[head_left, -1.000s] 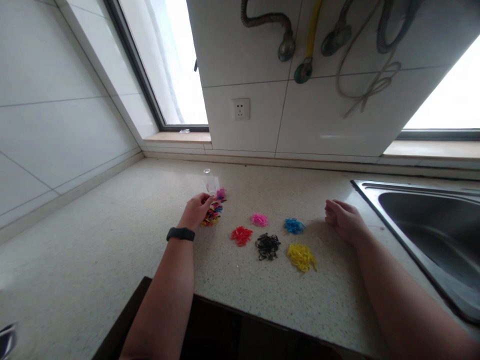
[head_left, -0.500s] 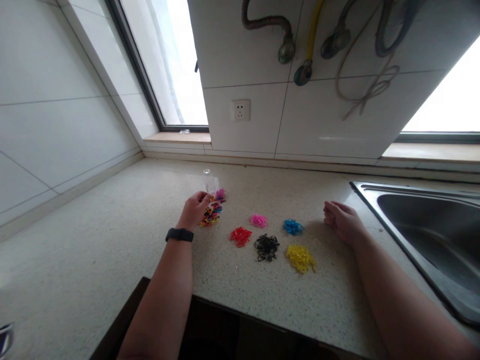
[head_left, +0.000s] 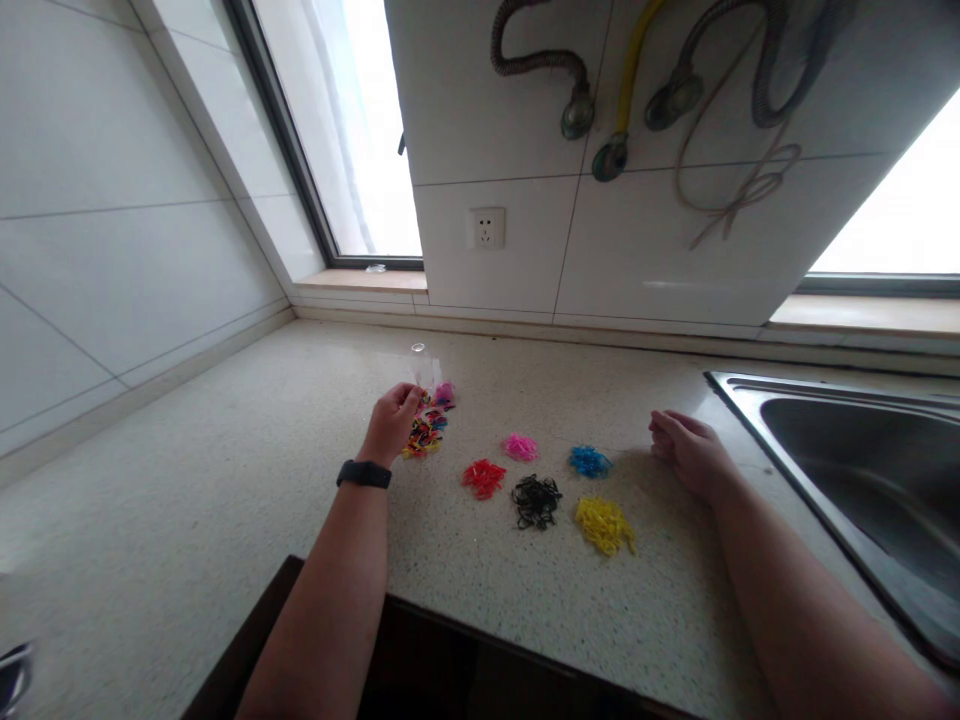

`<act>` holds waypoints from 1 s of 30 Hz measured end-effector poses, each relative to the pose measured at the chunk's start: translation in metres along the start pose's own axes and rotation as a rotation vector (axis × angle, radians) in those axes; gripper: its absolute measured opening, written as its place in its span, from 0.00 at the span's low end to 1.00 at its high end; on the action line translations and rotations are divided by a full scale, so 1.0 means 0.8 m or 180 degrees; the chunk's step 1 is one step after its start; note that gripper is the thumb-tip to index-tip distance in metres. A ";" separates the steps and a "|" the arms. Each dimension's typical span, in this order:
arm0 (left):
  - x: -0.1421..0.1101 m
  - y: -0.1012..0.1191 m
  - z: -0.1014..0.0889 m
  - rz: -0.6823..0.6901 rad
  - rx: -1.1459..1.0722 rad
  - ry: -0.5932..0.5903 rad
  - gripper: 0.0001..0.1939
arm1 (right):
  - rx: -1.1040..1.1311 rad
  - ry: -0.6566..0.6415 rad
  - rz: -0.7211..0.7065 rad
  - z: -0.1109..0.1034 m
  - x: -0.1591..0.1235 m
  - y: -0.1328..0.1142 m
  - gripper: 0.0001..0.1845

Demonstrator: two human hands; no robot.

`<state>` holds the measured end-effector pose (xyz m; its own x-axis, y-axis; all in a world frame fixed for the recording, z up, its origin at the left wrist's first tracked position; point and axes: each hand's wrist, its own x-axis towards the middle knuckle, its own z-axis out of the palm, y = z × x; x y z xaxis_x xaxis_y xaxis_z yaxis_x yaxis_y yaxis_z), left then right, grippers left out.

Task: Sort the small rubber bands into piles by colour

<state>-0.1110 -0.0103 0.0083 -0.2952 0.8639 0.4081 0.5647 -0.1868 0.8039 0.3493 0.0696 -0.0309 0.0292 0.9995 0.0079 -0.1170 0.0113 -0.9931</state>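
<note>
My left hand [head_left: 393, 415], with a dark band on its wrist, is pinched at the edge of a mixed pile of small coloured rubber bands [head_left: 425, 436]. Whatever is between its fingertips is too small to make out. Just beyond stands a clear plastic container [head_left: 421, 368], with a pink clump [head_left: 445, 393] beside it. Farther right lie single-colour heaps of bands: red [head_left: 484, 479], pink [head_left: 520, 447], black [head_left: 536, 502], blue [head_left: 590, 461] and yellow [head_left: 605, 526]. My right hand [head_left: 686, 447] rests on the counter right of the blue heap, fingers curled closed, their inner side hidden.
A steel sink [head_left: 757, 440] is set into the speckled counter [head_left: 247, 480] on the right. The tiled wall behind carries a socket [head_left: 487, 228] and hanging hoses [head_left: 577, 110]. The counter's front edge runs below the heaps.
The view has shifted slightly, so everything sits a little lower in the picture. Both hands keep nearly the same place and pose, and the heaps look unchanged.
</note>
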 end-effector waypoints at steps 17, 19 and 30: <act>-0.030 0.104 0.064 0.0063 -0.1222 -0.0530 0.16 | -0.1302 -0.0094 -0.0308 0.013 -0.011 -0.001 0.21; -0.036 0.115 0.069 0.0070 -0.1485 -0.0693 0.15 | -0.1452 -0.0107 -0.0383 0.016 -0.012 -0.003 0.22; -0.058 0.123 0.081 -0.0281 -0.2676 -0.1024 0.13 | -0.1799 -0.0110 -0.0472 0.017 -0.008 -0.001 0.24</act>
<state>0.0085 -0.0386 0.0404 -0.0096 0.9568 0.2907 -0.2364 -0.2847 0.9290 0.3360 0.0638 -0.0287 -0.0287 0.9889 0.1460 0.4338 0.1439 -0.8894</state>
